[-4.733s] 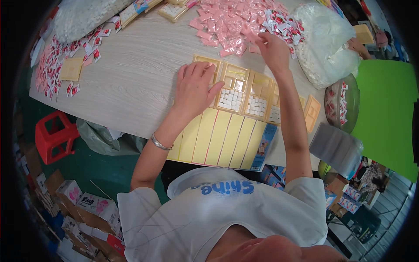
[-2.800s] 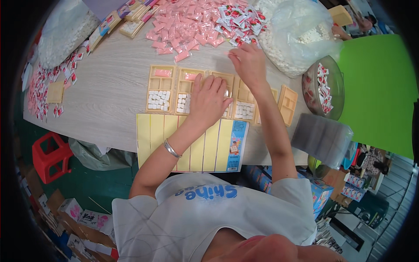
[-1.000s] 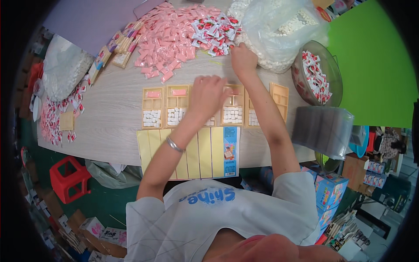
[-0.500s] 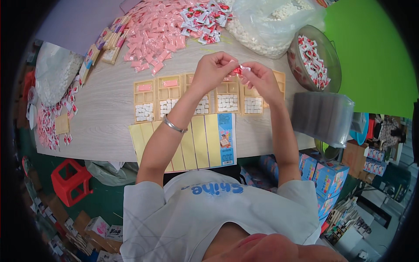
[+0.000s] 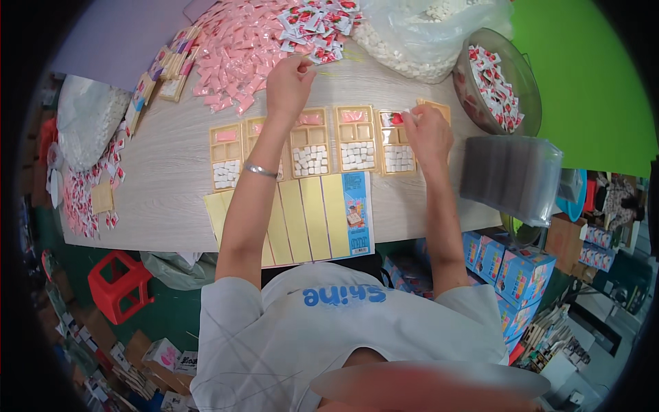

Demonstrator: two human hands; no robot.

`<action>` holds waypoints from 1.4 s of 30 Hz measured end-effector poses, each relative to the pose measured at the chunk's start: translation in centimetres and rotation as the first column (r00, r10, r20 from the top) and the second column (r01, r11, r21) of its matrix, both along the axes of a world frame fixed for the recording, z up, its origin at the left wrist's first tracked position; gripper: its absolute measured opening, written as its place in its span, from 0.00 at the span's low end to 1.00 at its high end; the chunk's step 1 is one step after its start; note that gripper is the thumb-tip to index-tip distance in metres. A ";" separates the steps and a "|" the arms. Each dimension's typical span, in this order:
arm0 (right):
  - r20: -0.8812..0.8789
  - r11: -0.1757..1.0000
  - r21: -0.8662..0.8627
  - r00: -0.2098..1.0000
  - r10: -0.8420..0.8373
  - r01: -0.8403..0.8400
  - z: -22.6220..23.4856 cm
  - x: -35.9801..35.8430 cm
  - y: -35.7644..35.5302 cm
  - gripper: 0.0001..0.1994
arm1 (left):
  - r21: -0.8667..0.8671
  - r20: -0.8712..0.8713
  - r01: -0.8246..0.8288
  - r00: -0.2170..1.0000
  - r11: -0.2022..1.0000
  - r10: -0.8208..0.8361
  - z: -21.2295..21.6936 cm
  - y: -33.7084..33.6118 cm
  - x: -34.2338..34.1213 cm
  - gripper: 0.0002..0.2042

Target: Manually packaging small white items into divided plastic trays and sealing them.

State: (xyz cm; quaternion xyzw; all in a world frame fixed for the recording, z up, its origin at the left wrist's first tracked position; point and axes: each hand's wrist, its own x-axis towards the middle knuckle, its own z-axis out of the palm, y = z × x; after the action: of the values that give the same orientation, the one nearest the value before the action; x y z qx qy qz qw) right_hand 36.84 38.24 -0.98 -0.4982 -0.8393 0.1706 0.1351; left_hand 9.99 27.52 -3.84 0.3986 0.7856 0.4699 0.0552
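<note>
My right hand (image 5: pixel 431 132) is closed at the top of a cream compartment tray (image 5: pixel 377 147). Its fingertips pinch the edge of a red-and-white strawberry sachet (image 5: pixel 392 119) lying in the top compartment. White cubes (image 5: pixel 399 159) fill the tray's lower part. My left hand (image 5: pixel 288 86), a silver bangle on its wrist, is raised past the tray row, close to the pink packets. Its fingers are curled together, and what they hold, if anything, is hidden. Several similar trays (image 5: pixel 355 130) stand in the row, with pink packets (image 5: pixel 353 115) in top compartments and white cubes below.
Behind the trays lie a heap of pink packets (image 5: pixel 230 51) and strawberry sachets (image 5: pixel 319 31). A bag of white pieces (image 5: pixel 412 58) and a bowl of sachets (image 5: pixel 532 89) are farther right. Clear plastic sleeves (image 5: pixel 508 175) stand right; a yellow-and-blue printed sheet (image 5: pixel 312 220) lies in front.
My hands have moved apart from over the trays. The right one lowered a strawberry sachet into a tray's top compartment; the left one moved left and farther away.
</note>
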 end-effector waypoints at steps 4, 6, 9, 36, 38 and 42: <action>-0.130 0.967 0.247 0.987 0.099 -0.064 1.4 -3.4 -0.6 0.06 | -0.080 -0.220 -0.020 0.976 0.997 0.002 0.9 2.8 -0.9 0.15; -0.186 0.941 0.222 0.936 0.298 -0.256 1.4 -6.3 -0.1 0.07 | -0.303 -0.237 -0.068 0.972 0.951 -0.006 0.8 4.3 -0.7 0.16; -0.143 0.779 0.408 0.809 0.570 -0.477 -1.6 -12.7 3.4 0.09 | -0.379 -0.182 -0.027 0.982 0.925 -0.046 0.6 4.5 -1.0 0.15; -0.034 0.736 0.442 0.810 0.585 -0.513 -1.9 -3.6 -3.1 0.12 | -0.428 0.246 0.358 0.930 0.830 -0.275 3.4 -7.7 -1.7 0.11; -0.122 0.797 0.358 0.822 0.556 -0.486 -0.9 -3.2 -4.1 0.12 | -0.536 0.224 0.418 0.908 0.734 -0.354 3.5 -7.5 -1.8 0.10; -0.254 0.817 0.247 0.779 0.573 -0.521 0.5 -4.6 -5.3 0.13 | -0.590 0.209 0.388 0.920 0.708 -0.331 4.2 -6.8 -1.1 0.09</action>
State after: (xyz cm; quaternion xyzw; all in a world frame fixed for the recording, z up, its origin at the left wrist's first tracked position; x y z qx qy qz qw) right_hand 32.28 32.97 -0.52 -0.1853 -0.9258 0.2113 0.2527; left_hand 8.90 20.76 0.34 0.4823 0.7997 0.1820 0.3078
